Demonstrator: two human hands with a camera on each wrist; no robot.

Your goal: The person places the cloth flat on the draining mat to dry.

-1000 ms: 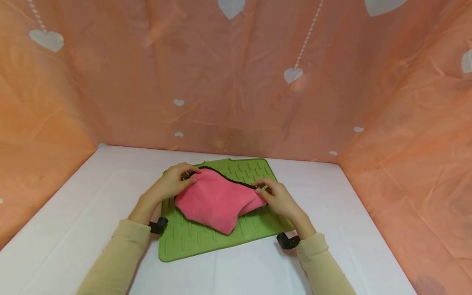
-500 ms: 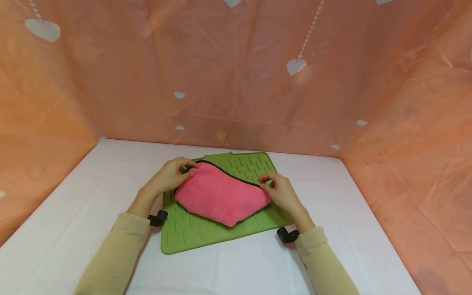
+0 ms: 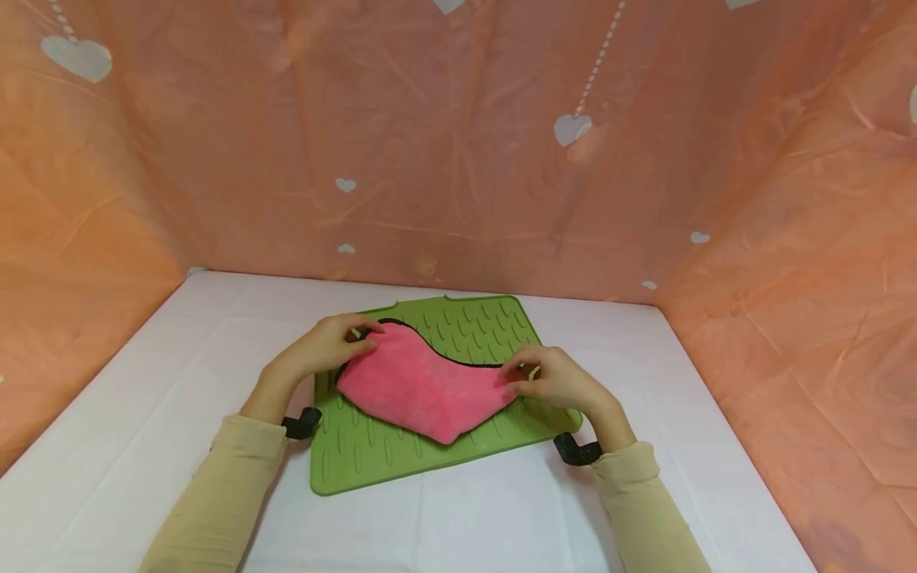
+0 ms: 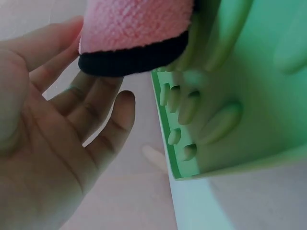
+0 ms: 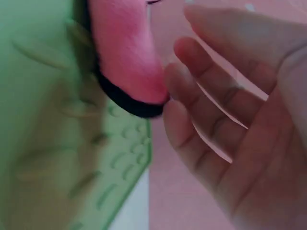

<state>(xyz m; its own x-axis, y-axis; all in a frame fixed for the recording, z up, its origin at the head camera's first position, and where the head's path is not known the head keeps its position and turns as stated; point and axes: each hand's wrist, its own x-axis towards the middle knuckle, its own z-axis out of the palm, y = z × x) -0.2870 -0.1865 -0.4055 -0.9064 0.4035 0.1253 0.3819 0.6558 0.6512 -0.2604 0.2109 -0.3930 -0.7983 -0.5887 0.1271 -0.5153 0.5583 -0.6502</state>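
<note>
Cloth (image 3: 430, 382): on mat (image 3: 365, 461), toward tabletop (image 3: 215, 342)'s back edge
Left hand (image 3: 325, 346): curved at cloth's left end; cannot tell if gripping
Right hand (image 3: 562, 378): thumb and fingers parted, by cloth's right end

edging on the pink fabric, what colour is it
Black; the edging shows best in the left wrist view.

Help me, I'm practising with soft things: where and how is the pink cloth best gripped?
Probably by both ends of the pink cloth, pinched from the left and right at once. It spans sideways over the green mat, and a dark rim edges its rounded ends, which look narrow enough to pinch.
</note>
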